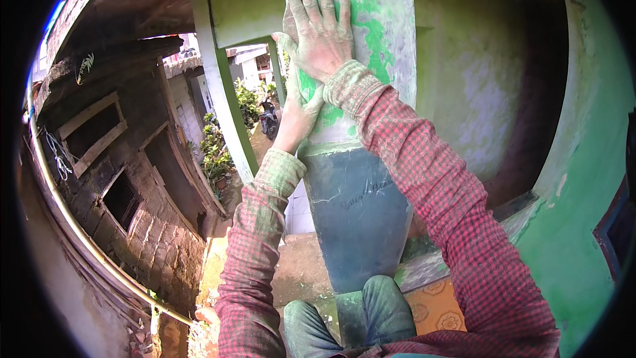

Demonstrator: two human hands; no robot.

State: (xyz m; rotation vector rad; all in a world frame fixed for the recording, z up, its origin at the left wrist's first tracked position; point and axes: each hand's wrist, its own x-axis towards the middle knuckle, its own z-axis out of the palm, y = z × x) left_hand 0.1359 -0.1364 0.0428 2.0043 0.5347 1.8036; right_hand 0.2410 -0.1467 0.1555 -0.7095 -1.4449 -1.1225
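A square pillar [387,40] with patchy green and whitish-grey paint stands upright before me. My right hand [323,38] lies flat against its face, dusty, with fingers stretched upward and thumb out to the left. A thin greyish-brown edge [289,23] shows beside those fingers; I cannot make out what it is. Lower down, my left hand [299,119] rests along the pillar's left edge, thumb apart from the fingers, its upper part close to my right wrist. Pale dust coats both checked sleeves.
The pillar's dark blue-grey base [358,219] carries scribbled marks. Below it are my knees [387,301] and orange patterned floor tiles [437,308]. A green wall [583,225] rises at right. At left stand a worn wooden shed [159,199] and a curved pale pipe [86,242]; a motorbike [268,119] is beyond.
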